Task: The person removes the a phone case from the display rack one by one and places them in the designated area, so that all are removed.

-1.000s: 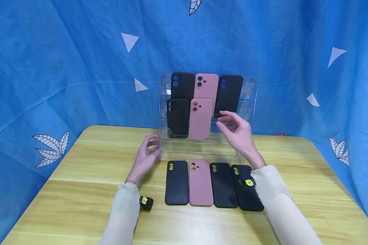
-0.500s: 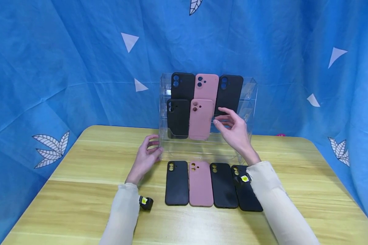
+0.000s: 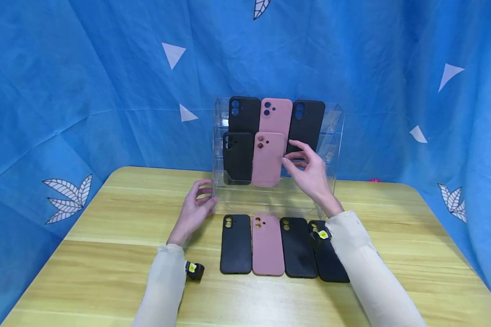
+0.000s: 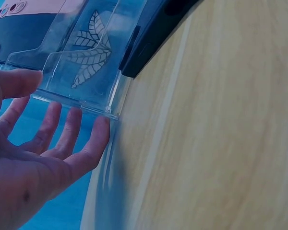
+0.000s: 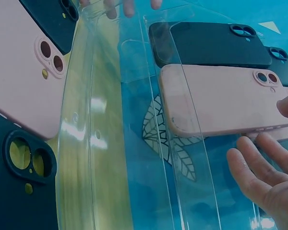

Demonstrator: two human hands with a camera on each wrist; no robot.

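My left hand [image 3: 194,206] rests its fingertips against the left side of a clear tiered display rack [image 3: 266,197]; in the left wrist view the fingers [image 4: 72,122] are spread and slightly bent along its edge. My right hand [image 3: 311,170] is at the right edge of the pink phone case [image 3: 268,159] in the middle tier, thumb toward the front, fingers loosely bent. Beside that case, on its left, stands a black phone case [image 3: 237,159]. Behind, in the top tier, are a black case [image 3: 244,113], a pink case [image 3: 276,113] and another black case [image 3: 307,120], partly covered by the right hand.
On the wooden table [image 3: 118,254] before the rack lie a black case [image 3: 236,245], a pink case [image 3: 268,245], a second black case [image 3: 298,247] and a third black case [image 3: 331,259], partly under the right sleeve. A blue curtain [image 3: 106,91] hangs behind.
My right hand has moved left and slightly up, from the gap right of the middle-tier pink case to that case's edge. The left hand and the cases have stayed put.
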